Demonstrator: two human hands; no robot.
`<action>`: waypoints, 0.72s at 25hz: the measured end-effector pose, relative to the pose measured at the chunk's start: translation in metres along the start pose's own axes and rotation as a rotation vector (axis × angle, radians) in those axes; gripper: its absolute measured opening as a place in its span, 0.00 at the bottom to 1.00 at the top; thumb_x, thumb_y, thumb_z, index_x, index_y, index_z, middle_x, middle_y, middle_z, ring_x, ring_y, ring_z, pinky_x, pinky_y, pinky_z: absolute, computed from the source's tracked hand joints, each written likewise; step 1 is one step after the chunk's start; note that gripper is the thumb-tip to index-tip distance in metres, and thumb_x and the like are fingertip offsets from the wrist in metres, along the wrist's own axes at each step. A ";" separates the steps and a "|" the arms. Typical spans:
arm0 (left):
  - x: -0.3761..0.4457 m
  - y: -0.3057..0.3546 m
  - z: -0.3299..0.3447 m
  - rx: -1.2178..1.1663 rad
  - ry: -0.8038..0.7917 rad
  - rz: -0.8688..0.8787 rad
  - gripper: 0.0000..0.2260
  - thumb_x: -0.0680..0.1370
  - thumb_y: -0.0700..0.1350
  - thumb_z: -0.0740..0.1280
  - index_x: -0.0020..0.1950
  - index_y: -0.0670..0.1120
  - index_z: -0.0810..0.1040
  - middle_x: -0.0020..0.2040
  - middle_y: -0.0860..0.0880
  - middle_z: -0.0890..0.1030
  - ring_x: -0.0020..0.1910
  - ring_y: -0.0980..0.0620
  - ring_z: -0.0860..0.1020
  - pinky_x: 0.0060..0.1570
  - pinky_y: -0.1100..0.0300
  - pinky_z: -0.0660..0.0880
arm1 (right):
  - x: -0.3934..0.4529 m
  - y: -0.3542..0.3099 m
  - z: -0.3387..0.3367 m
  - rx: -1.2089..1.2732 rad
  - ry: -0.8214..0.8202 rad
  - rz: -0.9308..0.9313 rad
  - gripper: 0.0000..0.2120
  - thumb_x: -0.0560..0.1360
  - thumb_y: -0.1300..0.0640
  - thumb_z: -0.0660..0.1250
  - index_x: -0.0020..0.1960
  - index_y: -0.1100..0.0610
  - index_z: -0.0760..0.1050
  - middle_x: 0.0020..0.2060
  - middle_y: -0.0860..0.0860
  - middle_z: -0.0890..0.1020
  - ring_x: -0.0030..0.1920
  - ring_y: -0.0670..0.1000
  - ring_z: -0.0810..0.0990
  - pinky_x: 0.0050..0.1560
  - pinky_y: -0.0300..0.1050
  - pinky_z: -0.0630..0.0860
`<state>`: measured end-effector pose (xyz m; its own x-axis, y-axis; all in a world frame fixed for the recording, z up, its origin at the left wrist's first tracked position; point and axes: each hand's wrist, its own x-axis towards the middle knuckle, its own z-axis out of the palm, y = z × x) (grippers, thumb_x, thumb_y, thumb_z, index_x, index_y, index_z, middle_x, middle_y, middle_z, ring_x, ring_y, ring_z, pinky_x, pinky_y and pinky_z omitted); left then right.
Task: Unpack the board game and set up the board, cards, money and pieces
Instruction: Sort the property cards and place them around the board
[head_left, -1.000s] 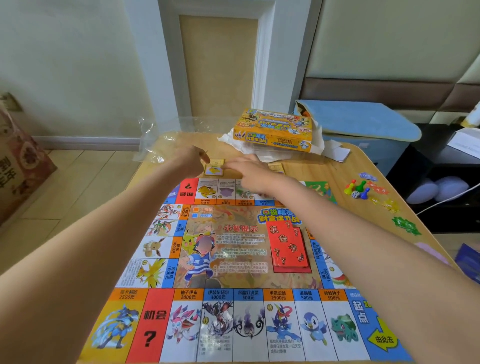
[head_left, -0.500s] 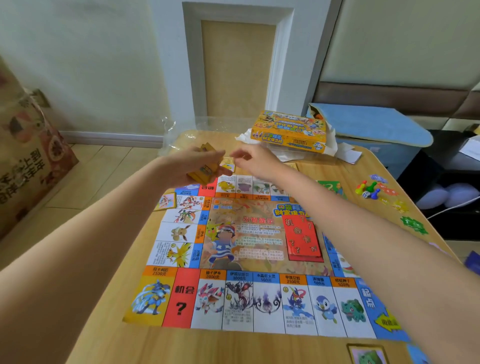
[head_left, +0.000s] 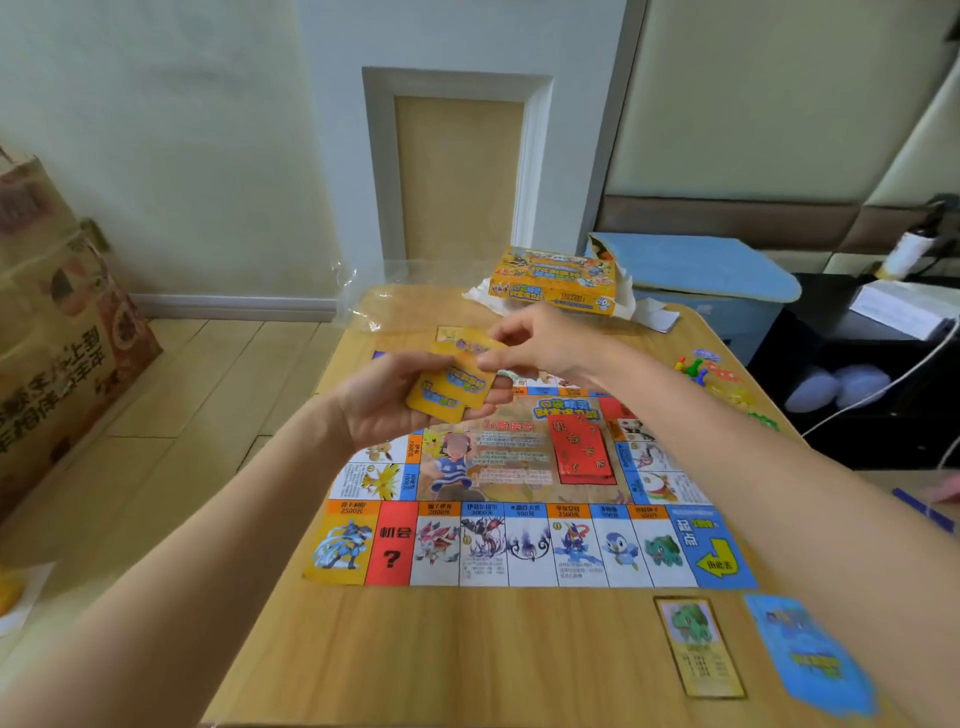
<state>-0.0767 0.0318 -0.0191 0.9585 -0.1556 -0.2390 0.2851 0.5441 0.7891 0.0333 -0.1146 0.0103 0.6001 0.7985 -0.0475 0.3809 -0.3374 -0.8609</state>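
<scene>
So: cardboard box (head_left: 57, 332) on floor left; wood desk (head_left: 467, 649) carries board (head_left: 519, 519). Left hand (head_left: 395, 405) grips yellow cards (head_left: 452, 387), right hand (head_left: 540, 345) pinches top card. Game box (head_left: 558, 280) behind, pieces (head_left: 693, 366) right.

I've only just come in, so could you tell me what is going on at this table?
A person is setting up a board game. The left hand holds a stack of yellow cards above the unfolded board, and the right hand pinches the top card. The game box lies at the table's far edge, the coloured pawns to the right.
</scene>
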 end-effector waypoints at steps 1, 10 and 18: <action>-0.002 -0.003 0.002 -0.021 0.004 0.005 0.18 0.76 0.40 0.56 0.63 0.35 0.70 0.58 0.32 0.77 0.53 0.38 0.80 0.56 0.47 0.75 | -0.006 -0.003 -0.004 -0.049 0.059 -0.016 0.03 0.72 0.64 0.70 0.43 0.64 0.79 0.29 0.51 0.72 0.24 0.39 0.68 0.27 0.33 0.65; 0.007 -0.016 0.025 0.041 0.319 0.130 0.06 0.79 0.36 0.59 0.46 0.37 0.74 0.36 0.41 0.83 0.32 0.49 0.83 0.33 0.60 0.81 | -0.046 0.035 0.005 -0.648 0.242 -0.542 0.17 0.71 0.69 0.67 0.56 0.55 0.81 0.42 0.49 0.70 0.43 0.44 0.68 0.42 0.35 0.69; 0.019 -0.016 0.032 0.308 0.299 0.095 0.03 0.76 0.32 0.63 0.47 0.39 0.75 0.43 0.41 0.83 0.41 0.48 0.83 0.44 0.58 0.80 | -0.056 0.018 -0.020 0.015 0.340 -0.158 0.10 0.75 0.66 0.66 0.55 0.59 0.77 0.46 0.51 0.79 0.33 0.40 0.77 0.35 0.33 0.76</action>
<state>-0.0631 -0.0063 -0.0175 0.9494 0.1532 -0.2743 0.2277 0.2660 0.9367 0.0204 -0.1753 0.0071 0.7348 0.6283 0.2557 0.4789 -0.2135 -0.8515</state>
